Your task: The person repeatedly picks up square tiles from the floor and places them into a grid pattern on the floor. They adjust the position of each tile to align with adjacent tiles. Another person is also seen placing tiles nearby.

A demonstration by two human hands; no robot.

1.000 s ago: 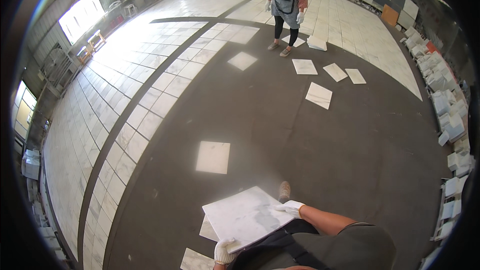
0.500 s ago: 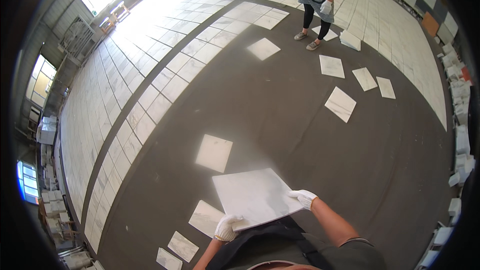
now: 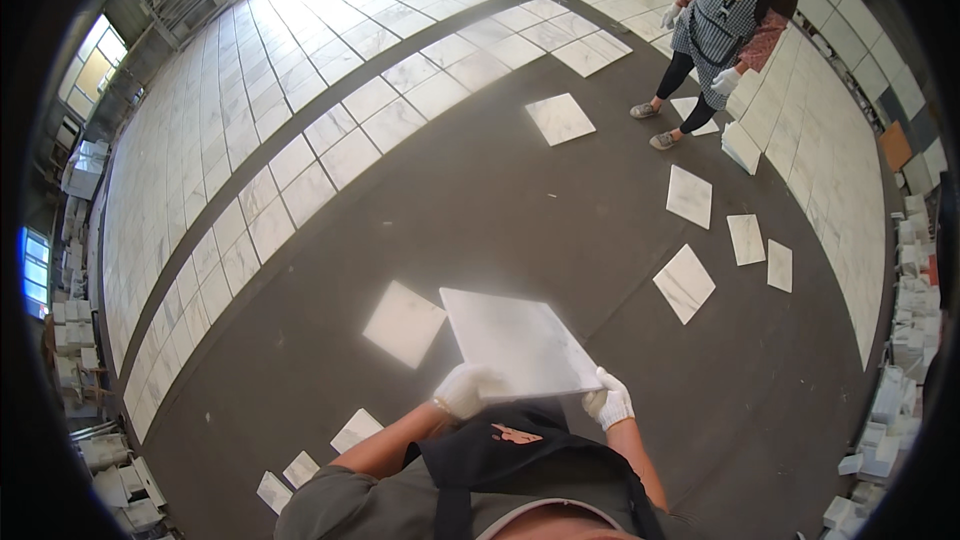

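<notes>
Marble tile [image 3: 517, 342] flat between gloved left hand [image 3: 463, 390] and right hand [image 3: 609, 403], corner-forward.

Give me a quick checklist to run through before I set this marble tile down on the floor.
1. Both hands on the tile: ok. The left hand and the right hand each grip the near edge of the white marble tile.
2. Gloves on: ok, both white.
3. Tile level: cannot tell, it seems slightly tilted.
4. Bare dark floor ahead: ok.
5. Loose tile lying close on the left: not ok, mind it.
6. Co-worker well clear: ok, standing far ahead.
</notes>
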